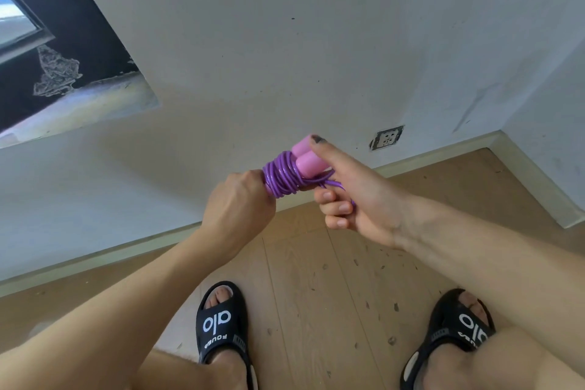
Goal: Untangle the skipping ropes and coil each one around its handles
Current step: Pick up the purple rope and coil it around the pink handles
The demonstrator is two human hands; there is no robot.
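1. The purple skipping rope [282,175] was held in the air in front of the white wall [285,41], above the wooden floor [316,263], wound in tight turns around its two pink handles [304,158].
2. The left hand [242,203] was clenched around the near end of the handles, just beside the coil, with its knuckles toward the camera.
3. The right hand [351,187] gripped the loose tail of the rope just beside the coil with its curled lower fingers, while its forefinger lay straight along the far ends of the handles.
4. The rope looked like a light, glossy plastic cord, probably springy and slippery, so the turns could loosen if released.
5. The handles seemed stiff and the best place to hold; the tail probably needed tucking under a turn.
6. No second rope was visible.
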